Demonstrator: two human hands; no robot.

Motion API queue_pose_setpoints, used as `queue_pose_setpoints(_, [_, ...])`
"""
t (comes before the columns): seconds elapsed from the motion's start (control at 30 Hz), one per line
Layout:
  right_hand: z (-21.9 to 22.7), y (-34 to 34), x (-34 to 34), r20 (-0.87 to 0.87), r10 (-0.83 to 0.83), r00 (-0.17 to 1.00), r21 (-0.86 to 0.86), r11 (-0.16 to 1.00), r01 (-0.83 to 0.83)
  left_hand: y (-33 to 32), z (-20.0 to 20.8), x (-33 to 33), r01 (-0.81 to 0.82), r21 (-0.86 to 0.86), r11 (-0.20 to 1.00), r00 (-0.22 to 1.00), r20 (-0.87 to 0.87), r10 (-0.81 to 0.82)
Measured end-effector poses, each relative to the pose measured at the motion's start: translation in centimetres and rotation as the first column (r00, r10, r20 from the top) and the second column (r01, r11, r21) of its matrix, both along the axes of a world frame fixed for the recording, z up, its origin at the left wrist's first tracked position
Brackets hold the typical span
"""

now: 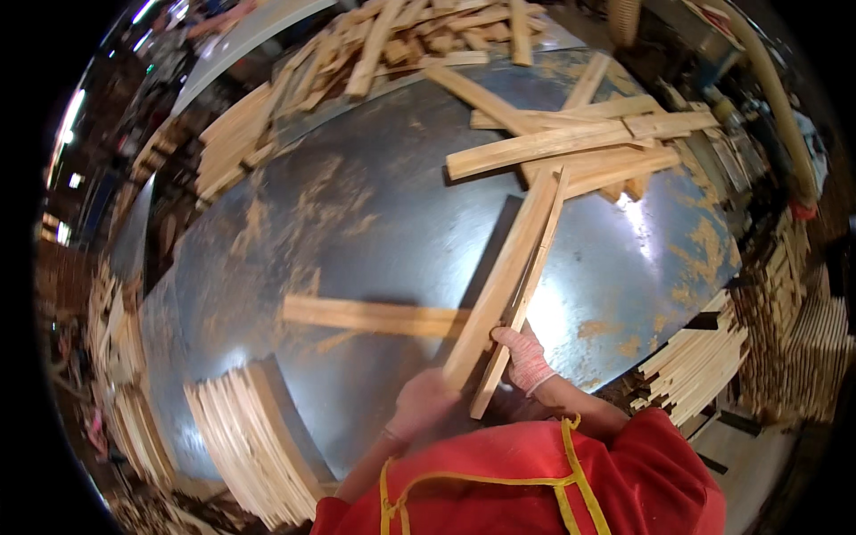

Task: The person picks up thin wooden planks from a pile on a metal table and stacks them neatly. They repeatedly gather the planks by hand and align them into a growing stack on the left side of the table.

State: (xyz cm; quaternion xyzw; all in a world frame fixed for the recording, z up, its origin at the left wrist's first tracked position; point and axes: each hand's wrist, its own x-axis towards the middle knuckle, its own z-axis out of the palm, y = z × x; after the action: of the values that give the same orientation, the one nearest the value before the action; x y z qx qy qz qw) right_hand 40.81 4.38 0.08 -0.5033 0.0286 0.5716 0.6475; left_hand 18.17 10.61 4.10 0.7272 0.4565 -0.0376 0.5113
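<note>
Across the broad, shiny surface [419, 232] the work looks partway along: the loose heap [382, 49] at the far side and the crossed pile [553, 143] at the far right seem left to handle, while the neat stack [250, 437] at the near left looks done. The wide strip [504, 276] and narrow strip [489, 382], slanting side by side over the near middle, appear in progress. The right hand [526, 358] pinches the narrow strip; the left hand [421, 403], at the wide strip's near end, is too blurred to tell its grip.

Woodworking workshop, sawdust [707, 251] on a shiny table [392, 232], stacked slats [248, 441], heaped wood pieces [437, 34], ribbed hose [624, 21]
</note>
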Motion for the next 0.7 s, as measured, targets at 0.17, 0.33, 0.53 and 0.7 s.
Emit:
queue_pose_setpoints(0.17, [-0.2,1.1,-5.7,0.001,0.084,0.996,-0.061,0.995,-0.084,-8.8,-4.0,-17.5,-0.174,0.539,0.824,0.937,-0.167,0.307])
queue_pose_setpoints(0.33, [-1.2,-0.5,-9.5,-0.044,0.071,0.997,0.019,0.997,-0.07,-16.9,-6.6,-31.8,-0.178,0.88,0.441,0.798,-0.133,0.588])
queue_pose_setpoints(0.53, [4.1,-2.5,-11.6,0.076,0.041,0.996,-0.023,0.999,-0.039,-20.0,0.4,-37.6,-0.286,0.666,0.689,0.17,-0.672,0.721])
queue_pose_setpoints(0.7, [6.1,-5.0,-2.1,0.131,-0.011,0.991,0.224,0.975,-0.019,-11.6,-1.3,-33.2,-0.247,0.694,0.676,0.571,-0.459,0.68])
